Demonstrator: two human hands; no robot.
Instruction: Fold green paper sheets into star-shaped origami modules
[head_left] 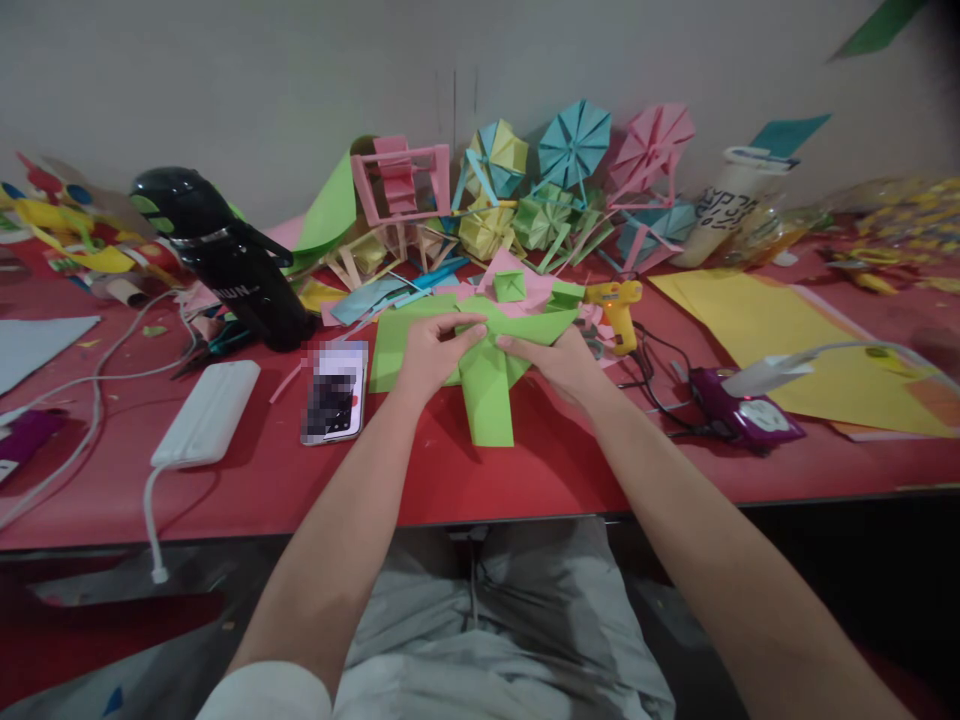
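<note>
My left hand (429, 352) and my right hand (553, 362) both pinch a folded piece of light green paper (487, 392) above the red table (525, 470). The fingertips of both hands meet at the fold near the paper's top, and a long green flap hangs down toward me. A flat light green sheet (390, 345) lies under and behind my left hand. A small folded green square (510, 286) sits on pink paper just beyond.
A phone (334, 392) and a white power bank (208, 410) with cable lie left of my hands, behind them a black bottle (225, 255). A yellow glue gun (616, 305), a purple device (739, 410) and yellow sheets (780, 330) lie right. Paper pinwheels (574, 145) line the wall.
</note>
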